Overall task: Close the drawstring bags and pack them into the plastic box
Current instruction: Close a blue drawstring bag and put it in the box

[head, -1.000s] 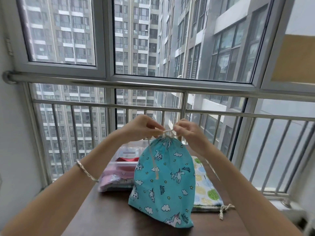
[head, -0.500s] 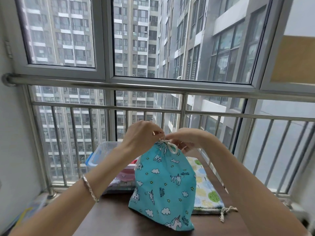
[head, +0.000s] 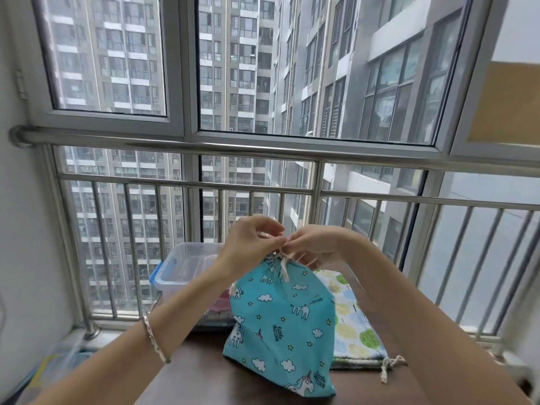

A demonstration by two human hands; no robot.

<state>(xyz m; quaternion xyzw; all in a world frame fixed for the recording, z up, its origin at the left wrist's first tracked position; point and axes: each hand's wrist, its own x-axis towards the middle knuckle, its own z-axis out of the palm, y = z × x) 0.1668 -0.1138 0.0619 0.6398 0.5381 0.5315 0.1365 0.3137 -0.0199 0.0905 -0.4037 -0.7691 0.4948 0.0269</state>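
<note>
Just right of the plastic box [head: 181,267], my left hand [head: 248,247] and right hand [head: 315,247] each pinched the thin cord [head: 283,266] at the gathered neck of the teal bag [head: 280,320] standing on the table [head: 204,375], soft, light cloth I judged best lifted by that neck.

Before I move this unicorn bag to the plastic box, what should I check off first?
1. Mouth of unicorn bag gathered: ok, cinched under the drawstring.
2. Knot finished: cannot tell, the fingers cover it.
3. Grip: ok, left hand and right hand both pinch the drawstring at the bag's top.
4. Room in plastic box: cannot tell, the left arm hides most of the inside.
5. Path clear of tree-print bag: ok, it lies flat to the right, and the box is on the left.
</note>
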